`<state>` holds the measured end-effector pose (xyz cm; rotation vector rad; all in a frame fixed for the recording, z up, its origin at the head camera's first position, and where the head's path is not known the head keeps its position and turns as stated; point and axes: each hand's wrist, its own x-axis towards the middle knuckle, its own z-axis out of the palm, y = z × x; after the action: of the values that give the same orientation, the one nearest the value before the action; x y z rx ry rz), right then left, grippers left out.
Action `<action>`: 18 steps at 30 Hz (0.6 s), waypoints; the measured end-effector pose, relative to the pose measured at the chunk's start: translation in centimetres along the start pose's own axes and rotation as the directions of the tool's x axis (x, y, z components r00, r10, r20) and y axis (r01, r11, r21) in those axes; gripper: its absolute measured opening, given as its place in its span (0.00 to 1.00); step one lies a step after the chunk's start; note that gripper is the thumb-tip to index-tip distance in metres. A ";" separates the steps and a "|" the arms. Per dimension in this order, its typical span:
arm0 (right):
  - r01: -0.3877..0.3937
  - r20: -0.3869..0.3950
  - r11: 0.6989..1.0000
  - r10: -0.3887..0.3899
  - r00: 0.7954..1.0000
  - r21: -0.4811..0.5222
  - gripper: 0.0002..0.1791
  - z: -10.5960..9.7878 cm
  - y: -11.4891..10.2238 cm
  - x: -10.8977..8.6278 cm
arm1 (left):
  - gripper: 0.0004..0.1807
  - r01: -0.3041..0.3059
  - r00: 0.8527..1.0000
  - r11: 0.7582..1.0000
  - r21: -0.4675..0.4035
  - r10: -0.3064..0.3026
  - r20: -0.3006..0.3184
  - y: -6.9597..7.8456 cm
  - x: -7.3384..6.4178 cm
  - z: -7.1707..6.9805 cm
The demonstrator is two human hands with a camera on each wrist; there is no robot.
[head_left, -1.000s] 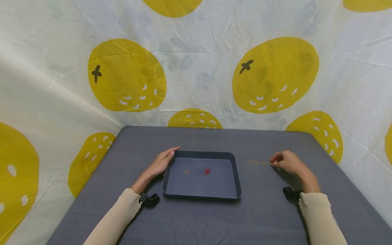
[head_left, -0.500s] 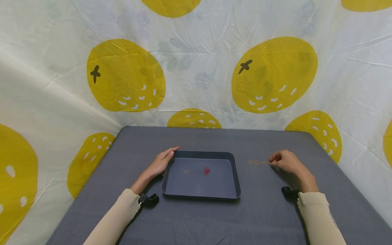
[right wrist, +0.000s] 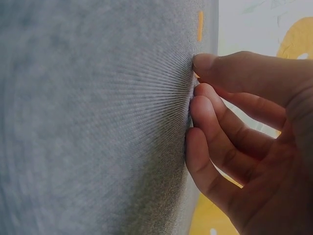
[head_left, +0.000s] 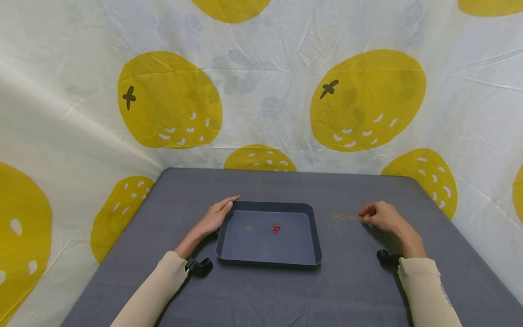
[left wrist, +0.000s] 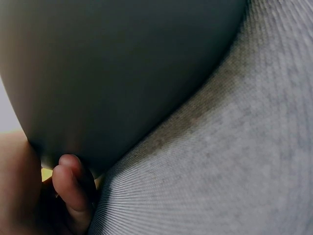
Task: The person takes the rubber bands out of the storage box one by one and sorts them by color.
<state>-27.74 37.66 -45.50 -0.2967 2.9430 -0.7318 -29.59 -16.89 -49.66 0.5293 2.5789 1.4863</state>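
Observation:
My left hand (head_left: 213, 217) grips a dark grey baking tray (head_left: 269, 262) at its far left corner, thumb over the rim. In the left wrist view its curled fingers (left wrist: 71, 188) lie against the tray's outer wall (left wrist: 122, 73). Inside the tray are one orange rubber band (head_left: 249, 229) and a small cluster of red rubber bands (head_left: 276, 228). To the right of the tray, my right hand (head_left: 384, 216) rests its fingertips on the table. Between its thumb and fingers a bit of an orange rubber band (right wrist: 196, 76) shows; the rest is hidden.
Three orange rubber bands (head_left: 342, 217) lie in a row between the tray and my right hand. The table has a grey cloth (head_left: 261, 295). A white curtain (head_left: 265, 104) with yellow fruit prints hangs behind it.
Almost nothing differs. Both hands keep their places, with the right fingertips still at the end of the orange row; only the head view shifts slightly.

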 end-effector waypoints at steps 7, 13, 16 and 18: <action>0.003 0.009 1.000 -0.003 1.000 0.009 0.12 -0.1 0.1 -0.1 | 0.26 -0.007 1.000 1.000 -0.002 0.007 0.010 -0.1 0.1 0.0; 0.001 0.014 1.000 -0.001 1.000 0.006 0.13 -0.1 0.2 -0.1 | 0.26 -0.014 1.000 1.000 0.000 0.014 0.006 -0.1 0.1 0.0; 0.007 0.015 1.000 -0.007 1.000 0.007 0.14 -0.1 0.2 -0.1 | 0.26 -0.013 1.000 1.000 -0.001 0.013 0.005 -0.1 0.2 0.0; 0.009 0.017 1.000 -0.009 1.000 0.006 0.14 -0.2 0.2 0.0 | 0.25 -0.011 1.000 1.000 0.000 0.011 0.002 -0.1 0.2 0.0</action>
<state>-27.77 37.95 -45.47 -0.3140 2.9253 -0.7355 -29.76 -16.84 -49.73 0.5458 2.5781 1.4886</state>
